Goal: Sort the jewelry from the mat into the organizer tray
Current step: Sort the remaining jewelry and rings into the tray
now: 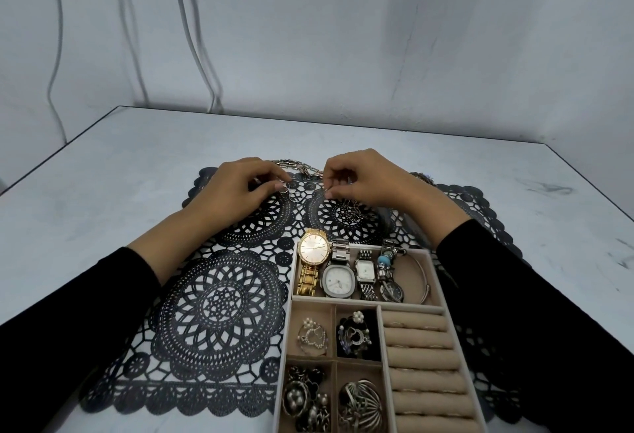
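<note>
A snag is judged the chief risk: the fine chain (353,209) tangled on the lace mat (223,312) at 12 o'clock could be caught in the openwork, or pulled tighter, if the hands are drawn apart. The left hand (236,189) is pinched, thumb to forefinger, on a small hoop (288,189), and the right hand (367,180) on a thin wire piece (328,192) (too fine to identify) above the tangle. The organizer tray (285,340), largely filled, is set at 5 o'clock.
</note>
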